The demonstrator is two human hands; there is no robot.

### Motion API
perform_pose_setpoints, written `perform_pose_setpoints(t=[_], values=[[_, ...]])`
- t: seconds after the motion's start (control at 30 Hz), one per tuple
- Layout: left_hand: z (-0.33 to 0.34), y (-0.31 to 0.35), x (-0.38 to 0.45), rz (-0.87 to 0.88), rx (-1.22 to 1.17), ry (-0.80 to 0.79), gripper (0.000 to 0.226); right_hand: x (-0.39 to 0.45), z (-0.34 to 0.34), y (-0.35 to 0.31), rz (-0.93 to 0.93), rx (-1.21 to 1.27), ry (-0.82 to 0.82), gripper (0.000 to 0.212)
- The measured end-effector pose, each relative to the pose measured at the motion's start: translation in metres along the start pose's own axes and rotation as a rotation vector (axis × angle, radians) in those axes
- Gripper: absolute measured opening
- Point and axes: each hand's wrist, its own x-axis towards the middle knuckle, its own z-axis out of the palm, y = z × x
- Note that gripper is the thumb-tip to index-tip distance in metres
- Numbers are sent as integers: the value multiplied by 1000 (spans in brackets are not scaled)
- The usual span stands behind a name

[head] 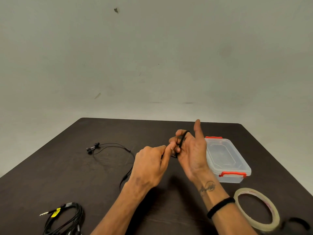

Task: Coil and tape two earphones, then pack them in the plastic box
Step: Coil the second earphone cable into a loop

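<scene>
No text can be read; the yellow tag [55, 213] on the cable bundle [67, 219] is too blurred

On the table [50, 167], loose earphones [110, 151] lie left of the raised hands, a plastic box [227, 158] right of them, a tape roll [257, 208] nearer, a cable bundle [66, 217] near-left.

Colours on the bench
Black earphones [111, 150], dark brown table [50, 175], clear plastic box [227, 160] with 2 red latches [232, 173], yellow tag [55, 213] on black cable bundle [67, 217].
</scene>
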Motion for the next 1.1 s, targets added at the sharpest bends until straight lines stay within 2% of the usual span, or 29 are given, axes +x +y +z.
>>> perform_pose_setpoints(t=[0.1, 0.23, 0.33, 0.63, 0.97, 1.1], values=[[-3, -6, 2, -42, -6, 87, 68, 1, 3, 5, 55, -107, -36, 74], [-12, -8, 5, -51, -18, 182, 66, -1, 4, 12, 82, -421, -53, 76], [-17, -8, 6, -38, -1, 246, 63, -3, 7, 17, 135, -535, -118, 78], [-20, -18, 7, -24, 19, 361, 57, -6, 7, 22, 388, -489, -404, 89], [-24, -24, 9, -84, -56, 405, 58, -10, 10, 22, 453, -474, -553, 80], [-22, -26, 10, -139, -130, 388, 61, -12, 12, 15, 500, -330, -624, 83]])
